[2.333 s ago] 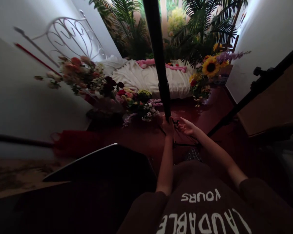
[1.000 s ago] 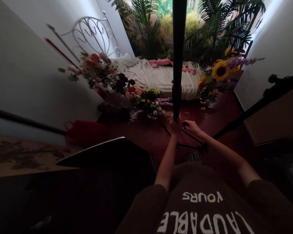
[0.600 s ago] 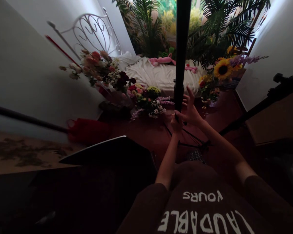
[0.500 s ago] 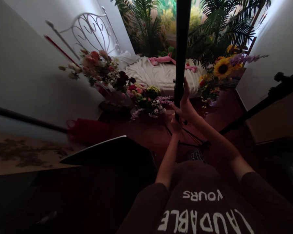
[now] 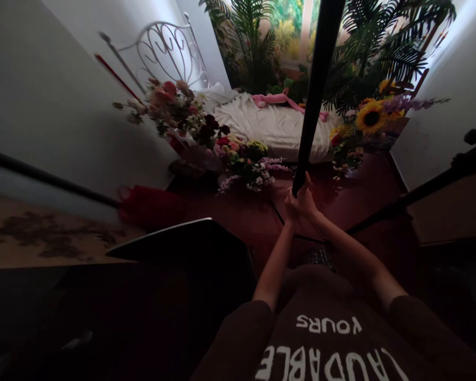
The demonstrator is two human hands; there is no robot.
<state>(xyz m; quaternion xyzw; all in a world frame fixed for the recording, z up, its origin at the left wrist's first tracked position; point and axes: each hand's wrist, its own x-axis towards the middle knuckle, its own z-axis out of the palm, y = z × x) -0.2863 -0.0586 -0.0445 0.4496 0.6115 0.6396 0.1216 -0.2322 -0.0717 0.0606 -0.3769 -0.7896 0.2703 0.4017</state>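
A thick black pole (image 5: 317,79) rises from my hands to the top of the view, leaning slightly right. My left hand (image 5: 292,205) is wrapped round its lower part. Close against it on the right, my right hand (image 5: 306,198) also grips the pole, its fingers closed around it. Thin dark stand legs (image 5: 307,239) show on the floor below my hands, partly hidden by my forearms.
Beyond stands a bed with white cloth (image 5: 262,124) and a pink plush toy (image 5: 272,99). Flowers (image 5: 254,164) and sunflowers (image 5: 370,117) flank it. A dark panel (image 5: 190,248) is at left, a red bag (image 5: 150,203) behind it, and another black stand (image 5: 412,198) at right.
My right hand has moved down the pole and closed round it beside my left hand. The pole now leans more to the right, and the view has shifted slightly.
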